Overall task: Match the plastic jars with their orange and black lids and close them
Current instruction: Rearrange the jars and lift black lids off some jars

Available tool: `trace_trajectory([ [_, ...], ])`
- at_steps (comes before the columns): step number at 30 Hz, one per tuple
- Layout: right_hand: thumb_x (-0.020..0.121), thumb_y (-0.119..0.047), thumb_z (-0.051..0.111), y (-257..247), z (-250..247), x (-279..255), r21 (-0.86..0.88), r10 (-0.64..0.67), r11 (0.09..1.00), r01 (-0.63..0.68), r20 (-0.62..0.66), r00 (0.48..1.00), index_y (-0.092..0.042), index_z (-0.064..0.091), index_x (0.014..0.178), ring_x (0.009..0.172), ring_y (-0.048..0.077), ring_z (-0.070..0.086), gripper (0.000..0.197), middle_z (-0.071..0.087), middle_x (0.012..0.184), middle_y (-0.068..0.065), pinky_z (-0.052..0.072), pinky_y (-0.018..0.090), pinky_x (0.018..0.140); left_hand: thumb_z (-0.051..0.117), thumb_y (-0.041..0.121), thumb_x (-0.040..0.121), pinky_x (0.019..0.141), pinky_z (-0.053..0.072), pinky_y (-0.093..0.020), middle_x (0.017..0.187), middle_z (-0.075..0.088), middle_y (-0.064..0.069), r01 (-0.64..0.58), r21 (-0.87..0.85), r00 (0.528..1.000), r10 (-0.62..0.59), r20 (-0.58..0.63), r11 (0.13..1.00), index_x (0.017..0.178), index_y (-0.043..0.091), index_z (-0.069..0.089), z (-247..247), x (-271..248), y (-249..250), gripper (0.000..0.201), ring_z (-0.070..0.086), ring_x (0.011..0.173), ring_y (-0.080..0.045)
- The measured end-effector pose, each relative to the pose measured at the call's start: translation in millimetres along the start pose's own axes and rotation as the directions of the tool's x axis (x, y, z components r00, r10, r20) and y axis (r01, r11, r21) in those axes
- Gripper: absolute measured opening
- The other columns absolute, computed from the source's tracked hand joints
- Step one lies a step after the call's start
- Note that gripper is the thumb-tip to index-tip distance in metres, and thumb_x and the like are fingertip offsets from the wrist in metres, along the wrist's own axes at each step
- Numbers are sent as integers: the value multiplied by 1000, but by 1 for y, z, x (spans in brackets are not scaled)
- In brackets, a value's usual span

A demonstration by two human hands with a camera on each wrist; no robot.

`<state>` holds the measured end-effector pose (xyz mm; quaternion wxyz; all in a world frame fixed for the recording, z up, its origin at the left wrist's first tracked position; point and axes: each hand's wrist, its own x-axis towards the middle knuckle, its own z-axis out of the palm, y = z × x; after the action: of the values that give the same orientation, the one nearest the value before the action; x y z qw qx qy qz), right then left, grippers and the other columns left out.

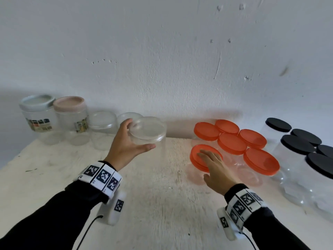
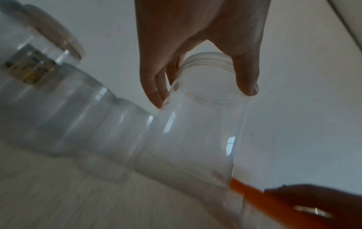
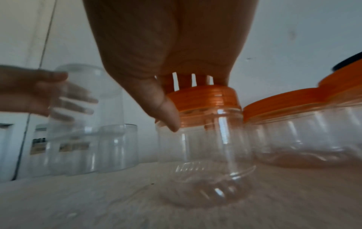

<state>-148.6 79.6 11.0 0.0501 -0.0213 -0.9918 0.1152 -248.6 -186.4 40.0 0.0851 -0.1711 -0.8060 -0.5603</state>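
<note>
The plastic jars [image 1: 232, 156] stand in clusters along the back and right side of the counter [image 1: 158, 204]: a group capped in orange near the back edge right of centre, a group capped in black [image 1: 295, 144] toward the right edge, and several clear, uncapped or pale-lidded ones toward the back left corner. The left hand [image 1: 126, 145] has its grip wrapped round the neck of an open clear jar [image 1: 149, 132], thumb on the near side and fingers on the far side, just below the threaded rim; whether the jar's base is touching the counter cannot be told. The right hand [image 1: 216, 170] lies over the nearest orange lid [image 1: 200, 157], fingers spread across its top and the thumb down its side wall, a wide grip holding that lid, which sits on its own jar. The step in hand looks like either tightening this orange lid or taking it off to try on the open jar. The next move likely calls for a firm turn of the lid with its jar kept from spinning, or for bringing the open jar toward the middle of the counter and finding it a lid that fits.
</note>
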Motion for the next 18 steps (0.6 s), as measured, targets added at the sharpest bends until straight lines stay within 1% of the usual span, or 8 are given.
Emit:
trace_trajectory([
  [2, 81, -4, 60, -11, 3, 10, 27, -51, 998, 51, -11, 999, -16, 33, 140, 137, 21, 25, 67, 24, 150, -2, 29, 28, 107, 80, 58, 38, 94, 36, -25, 130, 40, 11, -38, -26, 998, 37, -45, 999, 135, 22, 28, -17, 9, 17, 116, 40, 114, -7],
  [3, 81, -5, 62, -17, 5, 16, 47, -72, 996, 72, -12, 997, -14, 35, 138, 135, 22, 30, 64, 25, 149, 0, 31, 25, 104, 81, 59, 37, 94, 39, -27, 128, 40, 12, -57, -23, 996, 55, -72, 998, 135, 21, 28, -27, 14, 24, 117, 40, 113, -8],
  [5, 82, -10, 65, -31, 8, 25, 74, -106, 992, 106, -3, 994, -12, 40, 134, 130, 23, 36, 58, 25, 147, 2, 34, 24, 100, 88, 48, 43, 96, 42, -32, 126, 39, 11, -70, -16, 989, 68, -129, 997, 133, 19, 29, -43, 25, 30, 112, 41, 113, -9],
  [6, 82, -12, 66, -38, 9, 28, 79, -122, 989, 122, 0, 993, -13, 41, 133, 129, 23, 37, 56, 26, 146, 2, 36, 25, 100, 86, 39, 48, 97, 42, -33, 126, 40, 10, -71, -7, 985, 69, -159, 997, 133, 18, 30, -52, 31, 31, 104, 41, 113, -10],
  [9, 86, -19, 62, -57, 11, 36, 71, -169, 983, 169, 2, 986, -15, 43, 134, 130, 21, 32, 52, 29, 143, 2, 38, 28, 101, 86, 26, 56, 94, 38, -26, 128, 41, 7, -44, 34, 972, 51, -230, 998, 133, 17, 31, -74, 47, 24, 95, 40, 115, -10],
  [11, 89, -22, 57, -67, 11, 42, 32, -205, 978, 204, 9, 979, -17, 42, 136, 132, 21, 27, 50, 32, 142, 1, 32, 31, 106, 87, 24, 56, 93, 36, -25, 128, 41, 7, -29, 42, 965, 39, -261, 999, 132, 17, 33, -86, 59, 16, 93, 41, 115, -11],
  [13, 91, -25, 54, -74, 12, 48, -7, -230, 973, 230, 14, 973, -20, 42, 137, 133, 22, 26, 49, 33, 142, 0, 28, 34, 107, 87, 25, 55, 95, 37, -27, 129, 42, 5, -8, 31, 959, 16, -283, 1000, 131, 18, 34, -92, 70, 8, 93, 41, 115, -11],
  [18, 92, -20, 49, -82, 14, 64, -31, -258, 965, 259, 40, 965, -22, 36, 140, 134, 18, 24, 50, 30, 144, -4, 30, 32, 107, 87, 26, 56, 103, 38, -36, 130, 42, 4, 19, 9, 959, -16, -282, 1000, 133, 18, 34, -93, 87, -13, 94, 42, 118, -14],
])
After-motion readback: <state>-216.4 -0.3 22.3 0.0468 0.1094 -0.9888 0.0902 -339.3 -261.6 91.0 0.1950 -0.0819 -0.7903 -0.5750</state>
